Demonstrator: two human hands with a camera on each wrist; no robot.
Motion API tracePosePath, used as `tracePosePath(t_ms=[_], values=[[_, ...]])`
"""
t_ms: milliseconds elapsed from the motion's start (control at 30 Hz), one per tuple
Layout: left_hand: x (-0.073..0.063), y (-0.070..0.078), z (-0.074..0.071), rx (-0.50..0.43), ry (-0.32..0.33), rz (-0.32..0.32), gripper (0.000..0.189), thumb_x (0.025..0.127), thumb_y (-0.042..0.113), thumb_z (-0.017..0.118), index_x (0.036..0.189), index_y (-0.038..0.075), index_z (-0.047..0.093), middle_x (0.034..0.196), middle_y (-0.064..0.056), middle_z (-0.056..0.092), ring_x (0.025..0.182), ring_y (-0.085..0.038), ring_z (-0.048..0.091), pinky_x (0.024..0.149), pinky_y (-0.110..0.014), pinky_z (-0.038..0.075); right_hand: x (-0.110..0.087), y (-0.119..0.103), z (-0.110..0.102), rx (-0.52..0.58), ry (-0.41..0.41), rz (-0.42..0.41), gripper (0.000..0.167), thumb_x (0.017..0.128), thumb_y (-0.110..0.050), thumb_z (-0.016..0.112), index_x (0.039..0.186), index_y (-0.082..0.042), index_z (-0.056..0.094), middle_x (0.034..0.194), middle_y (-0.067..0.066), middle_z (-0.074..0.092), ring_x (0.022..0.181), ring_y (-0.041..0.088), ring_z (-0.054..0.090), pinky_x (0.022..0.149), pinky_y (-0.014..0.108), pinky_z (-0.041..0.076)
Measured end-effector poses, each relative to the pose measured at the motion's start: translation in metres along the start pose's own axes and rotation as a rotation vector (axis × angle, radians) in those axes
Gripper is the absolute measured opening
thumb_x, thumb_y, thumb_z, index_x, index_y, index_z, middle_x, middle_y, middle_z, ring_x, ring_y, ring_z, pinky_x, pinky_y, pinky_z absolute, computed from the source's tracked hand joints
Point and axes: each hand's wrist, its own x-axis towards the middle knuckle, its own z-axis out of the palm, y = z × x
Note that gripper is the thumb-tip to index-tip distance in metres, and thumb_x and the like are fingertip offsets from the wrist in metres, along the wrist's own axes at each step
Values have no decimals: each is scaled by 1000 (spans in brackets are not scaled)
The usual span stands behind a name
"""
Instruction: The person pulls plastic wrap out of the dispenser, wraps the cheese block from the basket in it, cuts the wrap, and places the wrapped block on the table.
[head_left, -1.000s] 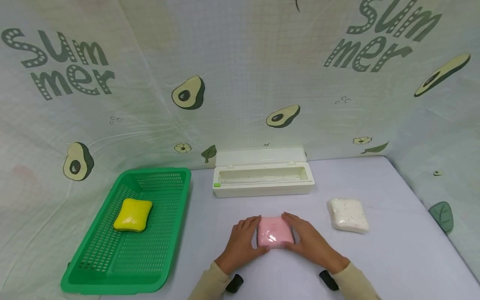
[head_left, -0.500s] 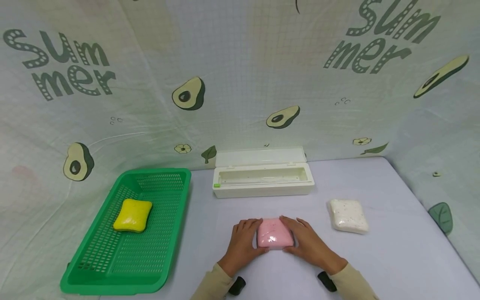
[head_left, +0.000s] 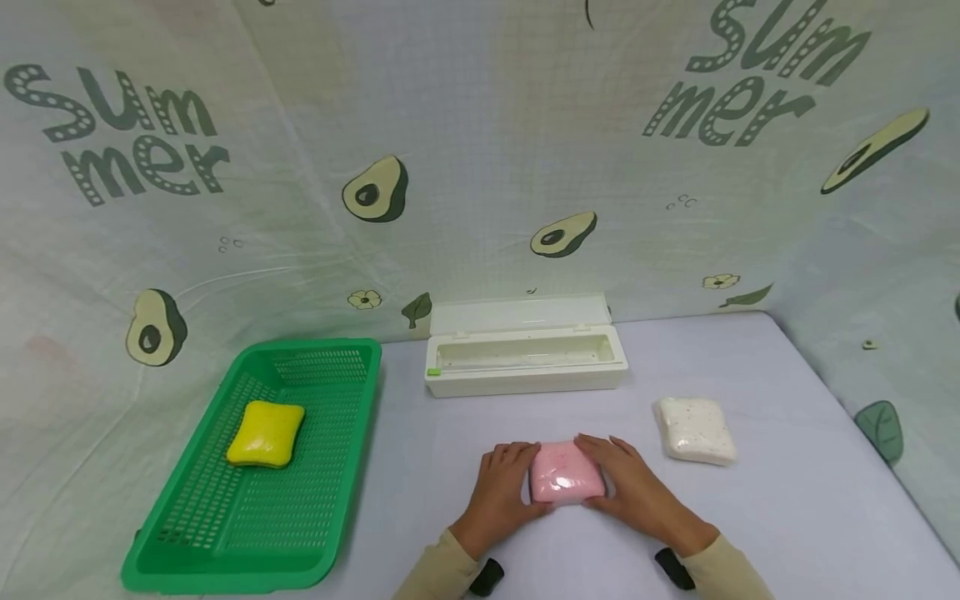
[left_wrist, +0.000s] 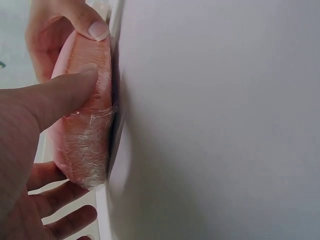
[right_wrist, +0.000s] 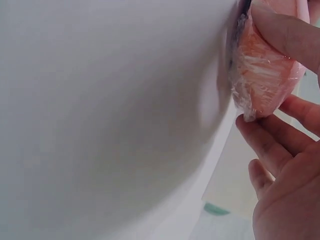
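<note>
A pink sponge (head_left: 566,473), wrapped in clear film, is held between both hands near the front middle of the table. My left hand (head_left: 501,493) grips its left side, thumb along the near edge and fingers on the far side. On the right side my right hand (head_left: 637,493) grips it the same way. In the left wrist view the sponge (left_wrist: 86,145) shows an orange side with crinkled film and a dark underside. Bunched film also covers the sponge's end (right_wrist: 262,85) in the right wrist view. Its underside is mostly hidden.
At the left stands a green basket (head_left: 258,577) with a yellow film-wrapped sponge (head_left: 266,433) inside. A long white box (head_left: 525,383) with its lid raised sits at the back. To the right lies a white speckled wrapped block (head_left: 696,430). A printed cloth (head_left: 465,167) hangs behind.
Both hands have shifted slightly to the right and nearer with the pink sponge, their grip much the same. The other things have stayed put.
</note>
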Motion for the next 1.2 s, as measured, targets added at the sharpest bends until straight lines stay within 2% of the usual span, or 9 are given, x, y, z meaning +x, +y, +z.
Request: tracePosePath(t_ms=[233, 533, 767, 867, 1000, 1067, 1200], values=[[5, 19, 11, 29, -17, 86, 89, 83, 50, 89, 152, 8, 53, 144, -3, 58, 129, -20, 49, 107, -43, 43, -23, 13, -15, -48, 25, -6, 88, 67, -17, 99, 144, -1, 60, 142, 16, 66, 128, 38, 61, 122, 11, 3], [15, 48, 20, 77, -40, 167, 88, 85, 56, 85, 153, 9, 52, 145, 0, 58, 131, -16, 49, 106, -38, 42, -50, 29, -36, -123, 91, -34, 89, 63, -25, 99, 142, -3, 63, 138, 15, 67, 123, 32, 59, 119, 10, 7], [25, 71, 29, 133, -2, 236, 88, 84, 61, 83, 151, 11, 54, 142, 2, 59, 129, -14, 51, 103, -33, 43, -70, 42, -53, -172, 121, -35, 90, 58, -28, 99, 138, -4, 65, 136, 12, 67, 125, 24, 52, 116, 11, 9], [29, 81, 33, 143, 11, 260, 88, 84, 62, 83, 150, 12, 54, 141, 3, 59, 129, -13, 50, 102, -31, 42, -79, 45, -61, -213, 117, 4, 91, 58, -30, 100, 138, -7, 66, 137, 9, 67, 126, 23, 51, 113, 21, 19], [31, 92, 37, 155, 19, 277, 88, 85, 63, 82, 151, 12, 53, 141, 4, 59, 128, -12, 50, 102, -29, 41, -88, 45, -69, -254, 97, 68, 93, 56, -31, 102, 140, -11, 65, 139, 7, 65, 127, 22, 48, 97, 38, 31], [31, 96, 40, 163, 28, 282, 88, 84, 64, 82, 150, 13, 54, 141, 5, 59, 128, -11, 50, 102, -29, 41, -93, 45, -73, -262, 91, 83, 94, 56, -32, 101, 141, -13, 65, 140, 7, 64, 127, 22, 47, 93, 42, 32], [29, 105, 47, 193, 52, 296, 89, 83, 68, 80, 149, 14, 54, 139, 6, 59, 125, -10, 51, 100, -27, 41, -103, 46, -79, -273, 86, 93, 96, 55, -33, 101, 142, -15, 64, 140, 6, 63, 127, 19, 45, 92, 40, 31]])
